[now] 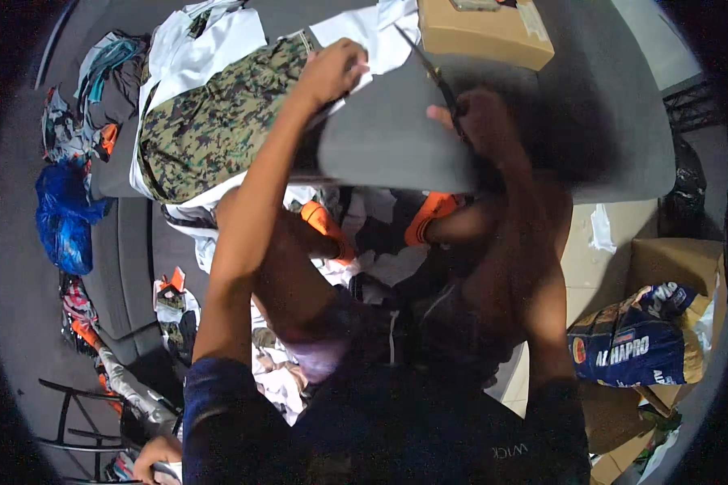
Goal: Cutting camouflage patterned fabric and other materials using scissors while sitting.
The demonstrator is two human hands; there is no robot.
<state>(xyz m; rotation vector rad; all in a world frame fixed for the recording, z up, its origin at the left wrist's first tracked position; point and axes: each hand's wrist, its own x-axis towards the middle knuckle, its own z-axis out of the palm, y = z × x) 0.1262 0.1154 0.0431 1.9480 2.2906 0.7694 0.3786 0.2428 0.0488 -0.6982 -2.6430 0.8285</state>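
My right hand is wrapped round the handles of a pair of scissors, with the blades pointing away and to the left above the grey surface. Slightly blurred, the blades look nearly together. My left hand is at the far right end of a camouflage cloth, its fingers curled at the edge of a white piece. What those fingers pinch, if anything, is hidden. White material lies under and around the camouflage cloth.
A cardboard box stands on the far right of the grey surface. Cloth scraps and a blue plastic bag lie left. Another person's hand shows lower left. A dark blue sack sits in a carton at right.
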